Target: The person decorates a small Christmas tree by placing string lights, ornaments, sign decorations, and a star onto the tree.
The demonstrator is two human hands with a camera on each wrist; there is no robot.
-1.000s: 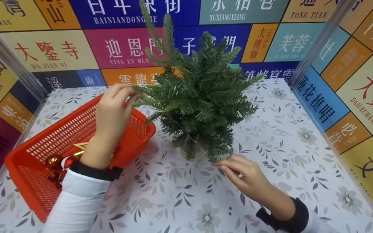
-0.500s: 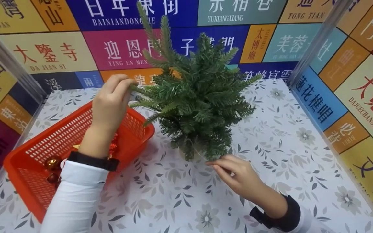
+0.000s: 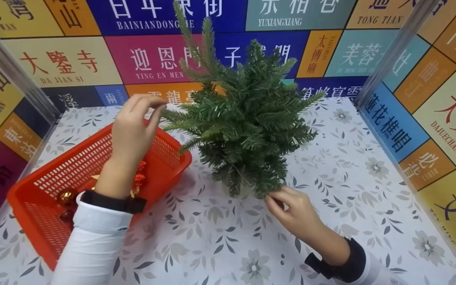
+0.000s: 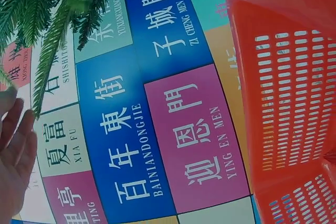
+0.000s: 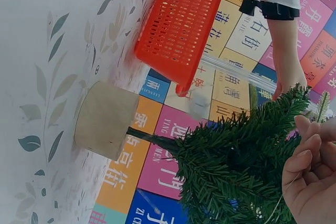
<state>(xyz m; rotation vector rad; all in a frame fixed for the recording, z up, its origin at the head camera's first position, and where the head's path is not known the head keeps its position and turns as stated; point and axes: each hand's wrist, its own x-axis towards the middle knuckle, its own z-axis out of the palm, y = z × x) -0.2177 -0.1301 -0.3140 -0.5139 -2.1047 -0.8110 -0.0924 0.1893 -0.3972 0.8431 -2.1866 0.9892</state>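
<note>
A small green artificial Christmas tree [image 3: 251,118] stands upright in the middle of the head view. Its round pale base [image 5: 107,121] shows in the right wrist view. My left hand [image 3: 131,128] is raised at the tree's left side, fingertips right by a branch tip [image 3: 176,115]; in the left wrist view its fingers [image 4: 23,153] are spread slightly apart. My right hand [image 3: 293,209] is low at the tree's front right, thumb and fingers pinching a thin pale thread [image 5: 275,211]. Part of this thread crosses the lower branches; the rest is hidden in the foliage.
Left of the tree sits a red plastic basket [image 3: 164,182], partly under my left forearm. Inside lie a shiny gold-red ball [image 3: 67,196], a dark red ball [image 3: 66,215] and a red ornament [image 3: 139,172]. Printed panels [image 3: 154,57] wall in the floral-patterned table [image 3: 196,237].
The left hand has drawn back slightly to the left, and its thumb has parted from the fingers. My right hand moved left, then up against the lowest front branch.
</note>
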